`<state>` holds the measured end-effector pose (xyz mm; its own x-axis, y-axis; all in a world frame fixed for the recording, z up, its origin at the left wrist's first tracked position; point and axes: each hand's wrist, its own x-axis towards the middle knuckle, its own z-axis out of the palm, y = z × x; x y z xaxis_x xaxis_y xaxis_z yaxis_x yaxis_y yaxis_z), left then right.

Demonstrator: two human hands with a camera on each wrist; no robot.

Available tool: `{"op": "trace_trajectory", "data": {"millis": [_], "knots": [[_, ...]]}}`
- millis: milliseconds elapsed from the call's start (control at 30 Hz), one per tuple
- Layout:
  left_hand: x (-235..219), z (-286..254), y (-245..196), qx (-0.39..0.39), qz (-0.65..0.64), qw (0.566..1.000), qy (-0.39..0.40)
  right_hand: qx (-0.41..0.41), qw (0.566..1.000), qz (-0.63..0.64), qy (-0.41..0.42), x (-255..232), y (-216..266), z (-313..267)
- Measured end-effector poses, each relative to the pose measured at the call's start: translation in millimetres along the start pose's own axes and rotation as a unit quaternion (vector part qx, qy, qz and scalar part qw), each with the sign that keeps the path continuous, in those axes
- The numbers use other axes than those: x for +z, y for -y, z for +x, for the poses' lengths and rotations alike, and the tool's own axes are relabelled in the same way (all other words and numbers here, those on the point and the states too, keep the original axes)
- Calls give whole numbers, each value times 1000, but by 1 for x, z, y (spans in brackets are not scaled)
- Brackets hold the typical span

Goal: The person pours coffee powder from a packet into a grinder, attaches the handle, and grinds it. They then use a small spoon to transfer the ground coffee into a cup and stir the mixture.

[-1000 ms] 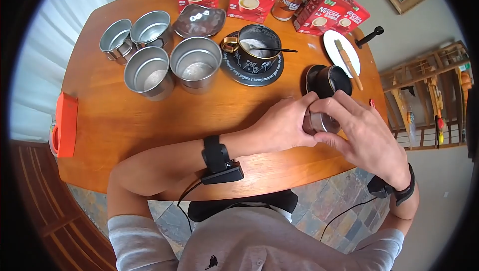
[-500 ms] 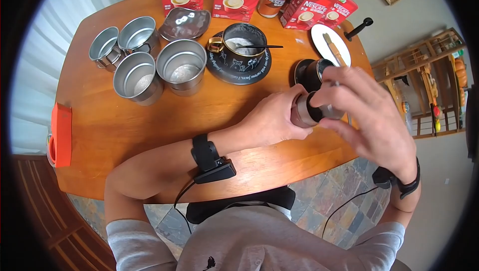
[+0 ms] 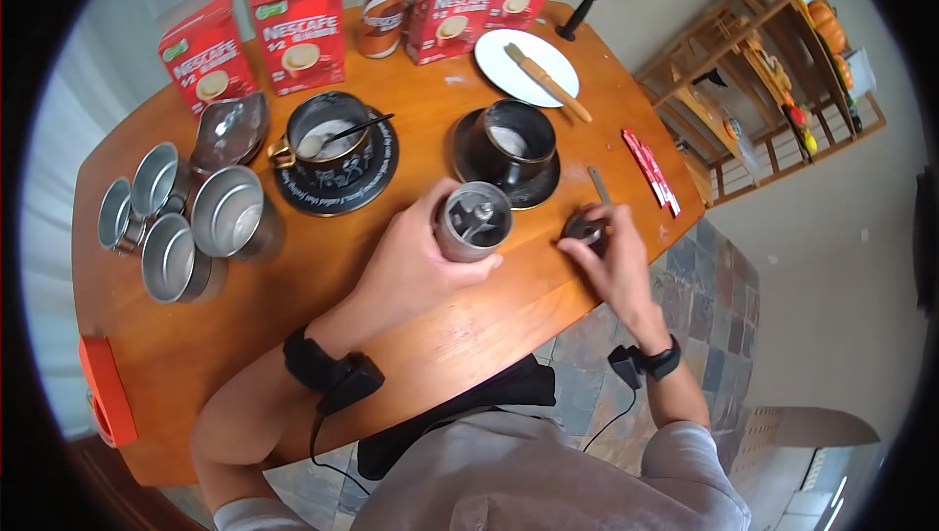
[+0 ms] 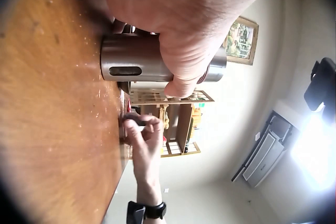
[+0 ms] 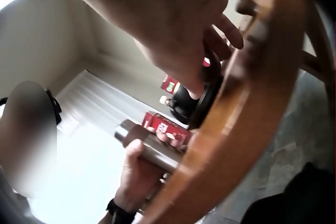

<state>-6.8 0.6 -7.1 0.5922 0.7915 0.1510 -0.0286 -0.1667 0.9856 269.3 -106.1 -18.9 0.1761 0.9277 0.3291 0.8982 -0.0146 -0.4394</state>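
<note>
In the head view my left hand (image 3: 416, 252) grips a metal hand coffee grinder (image 3: 473, 222), its top uncovered with the burr shaft showing. The left wrist view shows the grinder (image 4: 131, 58) upright at the tabletop, a slot-shaped window in its side. My right hand (image 3: 623, 262) pinches the dark grinder lid (image 3: 584, 230) low over the table, right of the grinder; a thin crank arm (image 3: 599, 185) extends from it. Just beyond the grinder stands a black cup (image 3: 509, 140) on a black saucer (image 3: 551, 184), with white powder inside.
A black cup with gold handle (image 3: 328, 130) holds a spoon. Metal cups (image 3: 168, 262) cluster at left. Red Nescafe boxes (image 3: 298, 27) and bottles (image 3: 381, 8) line the back. A white plate (image 3: 499, 47) bears a brush (image 3: 553, 89); red sachets (image 3: 650, 171) lie at right.
The lid has come off the grinder and moved right and down toward the table in my right hand. My left hand keeps its hold on the grinder. The head view has swung right.
</note>
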Motion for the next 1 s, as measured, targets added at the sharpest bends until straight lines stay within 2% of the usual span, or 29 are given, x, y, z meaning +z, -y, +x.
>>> {"op": "trace_trajectory", "data": {"millis": [33,200,300,433,567,600,633,767,933,967,1000], "knots": [[0,0,1,2,0,1000,-2,-70,995,-77,-8,5,-4,-3],[-2,0,-3,-30,16,999,7,-53,998,-41,-16,12,-10,-1],[0,0,-3,-25,7,1000,2,26,999,-43,-8,13,1,-1],[-2,0,0,-28,21,999,3,-6,996,-80,-48,20,5,6],[-1,0,0,-17,-10,1000,4,42,995,-27,-85,26,0,-2],[-1,-1,2,-23,-17,1000,5,24,994,-33,-103,26,1,-1],[-2,-1,3,-28,-23,999,9,51,995,-28,-82,19,9,1],[-3,0,4,-14,-18,1000,16,3,994,-52,-91,20,9,0],[-2,0,3,-17,-20,1000,11,-54,987,-30,-151,21,4,-6],[-2,0,3,-18,-19,1000,9,-76,980,20,-180,25,8,-6],[-2,-1,3,-19,-18,1000,12,-127,980,23,-152,29,19,-6]]}}
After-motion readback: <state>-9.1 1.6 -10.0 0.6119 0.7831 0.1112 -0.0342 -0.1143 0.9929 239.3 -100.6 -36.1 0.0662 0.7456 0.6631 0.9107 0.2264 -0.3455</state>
